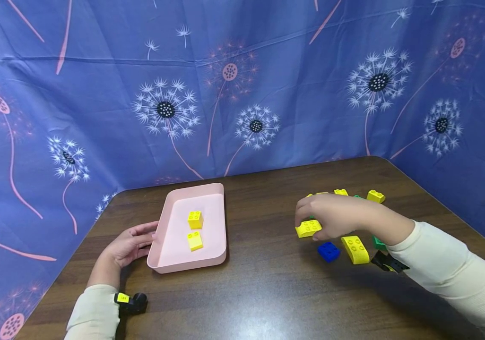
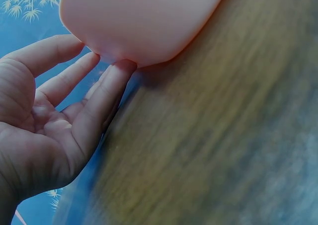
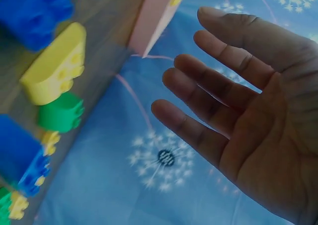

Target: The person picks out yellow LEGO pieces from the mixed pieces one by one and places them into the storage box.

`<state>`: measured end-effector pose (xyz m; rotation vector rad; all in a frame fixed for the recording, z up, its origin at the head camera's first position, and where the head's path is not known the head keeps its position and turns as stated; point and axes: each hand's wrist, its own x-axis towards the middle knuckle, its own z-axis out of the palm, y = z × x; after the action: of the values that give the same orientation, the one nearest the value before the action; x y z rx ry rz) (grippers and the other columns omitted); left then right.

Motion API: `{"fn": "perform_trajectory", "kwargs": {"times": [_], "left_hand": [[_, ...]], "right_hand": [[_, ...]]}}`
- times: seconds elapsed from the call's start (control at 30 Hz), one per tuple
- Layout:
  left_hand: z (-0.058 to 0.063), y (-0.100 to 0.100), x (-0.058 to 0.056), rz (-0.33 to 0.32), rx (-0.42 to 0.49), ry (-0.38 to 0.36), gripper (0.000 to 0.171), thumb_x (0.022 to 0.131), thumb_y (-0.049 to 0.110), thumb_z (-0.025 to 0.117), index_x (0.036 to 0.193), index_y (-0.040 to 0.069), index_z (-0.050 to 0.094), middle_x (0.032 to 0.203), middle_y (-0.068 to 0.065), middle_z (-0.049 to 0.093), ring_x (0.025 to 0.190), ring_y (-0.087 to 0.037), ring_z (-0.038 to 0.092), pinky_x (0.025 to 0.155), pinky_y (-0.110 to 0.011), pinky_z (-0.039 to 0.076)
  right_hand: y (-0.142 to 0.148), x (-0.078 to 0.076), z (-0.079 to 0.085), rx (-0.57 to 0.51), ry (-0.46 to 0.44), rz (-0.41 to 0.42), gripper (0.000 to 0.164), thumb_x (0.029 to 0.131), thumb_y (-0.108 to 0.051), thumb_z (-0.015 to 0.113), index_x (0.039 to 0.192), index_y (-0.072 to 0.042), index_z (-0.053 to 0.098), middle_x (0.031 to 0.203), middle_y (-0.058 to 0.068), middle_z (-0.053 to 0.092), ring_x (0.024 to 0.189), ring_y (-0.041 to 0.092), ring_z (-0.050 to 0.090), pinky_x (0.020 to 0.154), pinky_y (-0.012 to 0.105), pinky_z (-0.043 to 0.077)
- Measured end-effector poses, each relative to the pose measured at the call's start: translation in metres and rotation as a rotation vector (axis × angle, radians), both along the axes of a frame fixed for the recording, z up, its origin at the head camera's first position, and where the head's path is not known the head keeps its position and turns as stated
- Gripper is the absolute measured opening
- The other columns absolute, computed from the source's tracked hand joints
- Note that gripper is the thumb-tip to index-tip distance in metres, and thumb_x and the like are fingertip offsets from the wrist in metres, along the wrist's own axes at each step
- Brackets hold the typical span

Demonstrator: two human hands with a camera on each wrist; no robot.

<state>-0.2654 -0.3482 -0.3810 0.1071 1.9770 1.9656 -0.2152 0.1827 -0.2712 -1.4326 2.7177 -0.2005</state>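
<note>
On the left of the table, in the head view, lies a pink tray (image 1: 187, 263) with two yellow bricks, a taller one (image 1: 195, 220) and a lower one (image 1: 195, 241). My left hand (image 1: 128, 246) touches the tray's left wall with outstretched fingers; the left wrist view shows those fingertips (image 2: 128, 66) at the tray's edge (image 2: 149, 31). Over the loose bricks on the right hovers my right hand (image 1: 332, 215), its fingers and thumb spread around a yellow curved brick (image 1: 308, 228). From the right wrist, the palm and loosely bent fingers (image 3: 198, 130) appear with nothing between them.
Near the right hand lie a blue brick (image 1: 329, 251), a long yellow curved brick (image 1: 355, 250), a green brick (image 1: 379, 243) partly behind the forearm, and another yellow brick (image 1: 376, 196). Several more bricks are partly hidden behind the hand. A patterned blue cloth (image 1: 310, 104) hangs behind the table.
</note>
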Motion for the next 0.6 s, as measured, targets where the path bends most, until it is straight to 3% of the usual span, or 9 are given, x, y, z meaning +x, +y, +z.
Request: {"fn": "perform_trajectory", "kwargs": {"times": [0.13,0.27,0.43,0.6], "left_hand": [[0.0,0.0,0.0,-0.002,0.006,0.002,0.042,0.096,0.004,0.058,0.138,0.012,0.056,0.111,0.004,0.065,0.098,-0.013,0.065,0.083,-0.032,0.054],[0.0,0.0,0.0,0.008,0.001,-0.005,0.041,0.096,0.004,0.059,0.136,0.012,0.057,0.11,0.005,0.065,0.097,-0.013,0.065,0.083,-0.033,0.054],[0.0,0.0,0.0,-0.012,-0.001,-0.007,0.048,0.097,0.004,0.057,0.144,0.004,0.046,0.112,0.004,0.064,0.098,-0.013,0.065,0.084,-0.033,0.054],[-0.001,0.001,0.0,-0.013,0.017,0.003,0.043,0.097,0.002,0.055,0.14,0.008,0.053,0.111,0.004,0.065,0.097,-0.013,0.065,0.082,-0.032,0.055]], "right_hand": [[0.014,0.003,-0.006,0.019,-0.038,-0.066,0.034,0.075,-0.012,0.083,0.107,-0.013,0.071,0.102,-0.009,0.061,0.082,0.01,0.056,0.075,0.032,0.051],[0.029,0.006,-0.013,0.03,-0.106,-0.14,0.037,0.076,-0.013,0.084,0.109,-0.011,0.07,0.105,-0.007,0.062,0.088,0.014,0.057,0.076,0.034,0.052],[0.047,0.008,-0.026,0.048,-0.191,-0.209,0.042,0.072,-0.013,0.086,0.11,-0.011,0.069,0.108,-0.005,0.062,0.096,0.021,0.06,0.079,0.038,0.053],[0.06,0.009,-0.039,0.084,-0.238,-0.261,0.051,0.067,-0.016,0.09,0.112,-0.009,0.067,0.112,-0.002,0.059,0.099,0.024,0.06,0.08,0.04,0.053]]}}
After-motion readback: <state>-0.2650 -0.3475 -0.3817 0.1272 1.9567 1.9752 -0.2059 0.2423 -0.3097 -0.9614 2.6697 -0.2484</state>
